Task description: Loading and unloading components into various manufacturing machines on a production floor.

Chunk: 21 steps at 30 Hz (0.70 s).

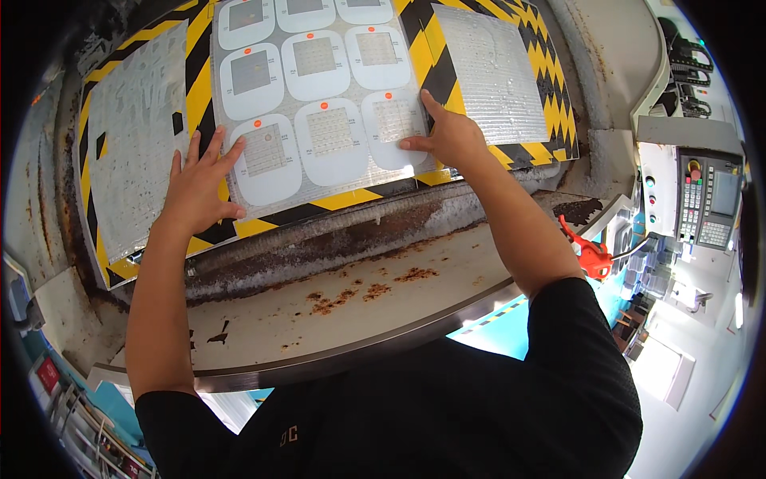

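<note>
Firstly, the sheet (319, 100): clear, printed with white rounded shapes in rows of three, each shape holding a see-through gridded window; small orange marks head the shapes of the two nearer rows. Position: middle of the bed, between two panes, its far end cut off by the upper edge of view.

Left hand (195, 188): open, fingers spread, palm down; fingertips at the sheet's left edge, beside the near left shape, thumb by the near left corner. Grips nothing visible.

Right hand (455, 140): open at thumb and forefinger, these well apart; thumb over the near right shape, forefinger along the sheet's right edge. Remaining fingers hidden; their pose cannot be told.

Left pane (140, 136): clear, streaked, framed by tape.

Right pane (495, 76): clear, ribbed, wet-looking, likewise framed.

Tape (343, 199): yellow and black, striped, around the panes and along the sheet's near edge.

Ledge (335, 311): pale, on the person's side of the bed, bearing rust patches (375, 291).

Spray gun (592, 257): red, beside the right forearm.

Control panel (710, 199): far right, with keys, screen and red knob (694, 170).
</note>
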Tool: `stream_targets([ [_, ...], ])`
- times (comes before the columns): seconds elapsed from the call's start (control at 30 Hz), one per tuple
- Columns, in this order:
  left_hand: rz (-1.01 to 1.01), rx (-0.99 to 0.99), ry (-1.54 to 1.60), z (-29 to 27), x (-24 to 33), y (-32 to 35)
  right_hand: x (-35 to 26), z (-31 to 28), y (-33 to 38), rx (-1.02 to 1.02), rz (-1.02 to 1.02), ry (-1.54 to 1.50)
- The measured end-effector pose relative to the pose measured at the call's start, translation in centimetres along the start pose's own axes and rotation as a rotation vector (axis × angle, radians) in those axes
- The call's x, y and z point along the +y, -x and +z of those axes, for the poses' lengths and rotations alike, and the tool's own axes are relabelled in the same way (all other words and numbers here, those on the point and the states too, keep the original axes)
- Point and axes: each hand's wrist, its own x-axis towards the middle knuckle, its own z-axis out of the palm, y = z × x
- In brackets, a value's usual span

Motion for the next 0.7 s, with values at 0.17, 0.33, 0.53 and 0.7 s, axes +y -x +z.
stream_targets([
  [0.17, -0.013, -0.014, -0.022, -0.39, 0.34, 0.14, 0.04, 0.06, -0.01, 0.008, 0.006, -0.015],
  [0.33, -0.001, 0.010, 0.002, 0.01, 0.04, 0.11, -0.11, 0.16, 0.05, 0.022, 0.010, -0.032],
  [0.53, -0.018, -0.010, -0.015, -0.37, 0.43, 0.16, -0.33, -0.13, 0.10, -0.005, 0.046, -0.024],
  [0.7, -0.016, -0.004, -0.018, -0.25, 0.35, -0.03, -0.24, -0.12, 0.17, 0.010, 0.044, -0.011],
])
